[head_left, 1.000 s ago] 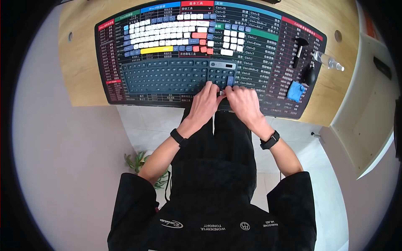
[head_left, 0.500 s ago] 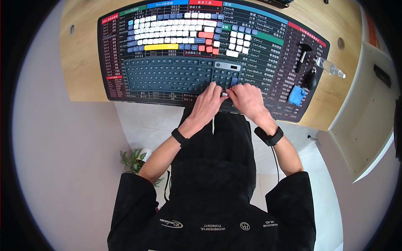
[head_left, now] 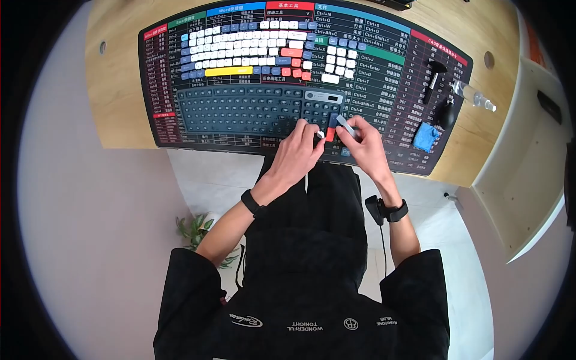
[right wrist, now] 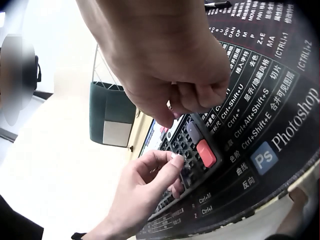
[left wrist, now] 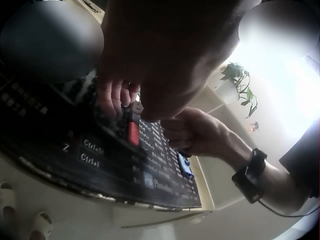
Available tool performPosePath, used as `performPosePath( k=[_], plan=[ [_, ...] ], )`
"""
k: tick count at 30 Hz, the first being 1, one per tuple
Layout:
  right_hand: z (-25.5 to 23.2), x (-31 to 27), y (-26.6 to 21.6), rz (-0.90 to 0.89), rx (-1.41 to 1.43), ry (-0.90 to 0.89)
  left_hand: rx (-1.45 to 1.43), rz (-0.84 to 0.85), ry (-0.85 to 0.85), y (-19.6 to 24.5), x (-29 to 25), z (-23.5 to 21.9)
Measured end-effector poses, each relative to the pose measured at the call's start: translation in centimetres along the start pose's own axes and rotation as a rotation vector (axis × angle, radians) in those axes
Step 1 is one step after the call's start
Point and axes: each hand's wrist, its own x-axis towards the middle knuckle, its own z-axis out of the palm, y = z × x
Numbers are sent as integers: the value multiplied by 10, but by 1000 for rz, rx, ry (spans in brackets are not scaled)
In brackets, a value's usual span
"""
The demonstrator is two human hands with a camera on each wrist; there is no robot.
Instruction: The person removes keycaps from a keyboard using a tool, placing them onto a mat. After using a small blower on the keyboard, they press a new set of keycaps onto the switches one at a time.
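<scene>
A dark keyboard (head_left: 240,111), mostly stripped of keycaps, lies close to the person. At its right end sit a dark blue keycap (head_left: 333,120) and a red keycap (head_left: 330,134), also plain in the right wrist view. My left hand (head_left: 292,150) is over the keyboard's lower right part, pinching a small whitish piece, likely a keycap (head_left: 320,135), between thumb and fingers. Just right of the red keycap, my right hand (head_left: 370,150) pinches a short grey bar-like piece (head_left: 345,126); its exact kind I cannot tell.
Behind lies a keyboard layout of white, blue, red and yellow keycaps (head_left: 240,48). Towards the right of the printed desk mat (head_left: 396,141) are a black brush (head_left: 432,78), a clear bottle (head_left: 474,95), a black bulb blower (head_left: 444,114) and a blue cloth (head_left: 425,137).
My right hand has drawn away to the right from my left hand, and the grey piece and red keycap now show. The left hand stays near the same spot with the whitish piece.
</scene>
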Motion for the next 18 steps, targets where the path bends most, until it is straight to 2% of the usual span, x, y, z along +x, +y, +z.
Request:
performPosePath(
  k=[1,4,11,17,18],
  plan=[
    [2,-2,-3,29,174,-31,-59,-53,-21,5,3,-4],
    [8,-4,-4,-38,225,-54,-103,-60,-31,16,12,-10],
    [0,-4,-11,-68,178,-36,-174,-74,-12,22,27,-2],
    [-5,7,-10,-32,190,66,-234,-7,9,29,37,0],
    [-4,10,-12,-79,143,114,-252,-7,16,28,40,1]
  ],
)
